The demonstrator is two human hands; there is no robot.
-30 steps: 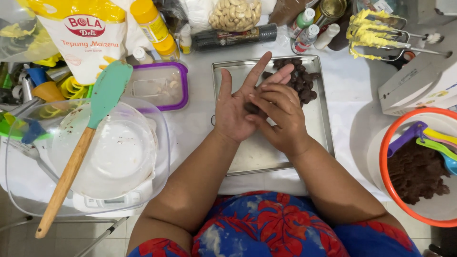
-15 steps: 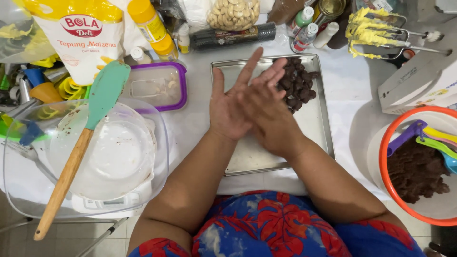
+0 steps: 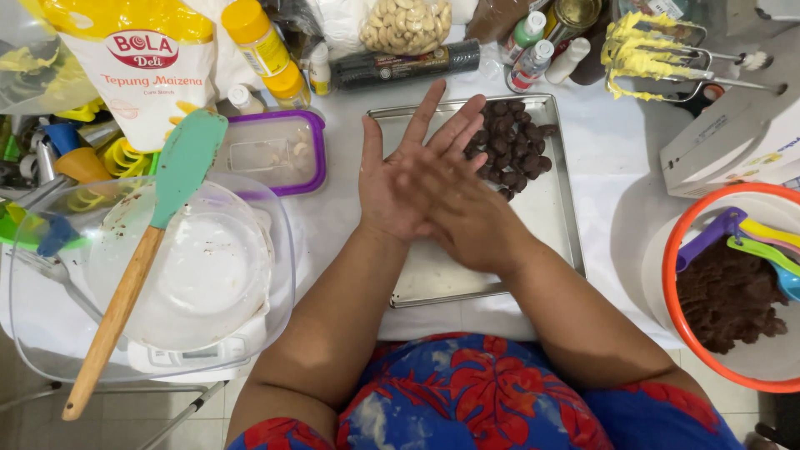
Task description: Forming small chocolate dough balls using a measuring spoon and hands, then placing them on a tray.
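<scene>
Counter [image 3: 608,150], white-covered, crowded: metal tray [image 3: 546,229], dark dough balls [image 3: 510,148] in its far corner, orange-rimmed bowl of brown dough [image 3: 727,296] at right. Left hand [image 3: 398,179] flat, palm up; right hand [image 3: 454,208] pressed flat across it, over tray. Anything between the palms hidden, possibly dough

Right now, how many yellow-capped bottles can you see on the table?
2. A taller yellow-capped bottle lies at the top, beside the flour bag; a shorter one lies just below it. Others may be hidden in the clutter.
</scene>
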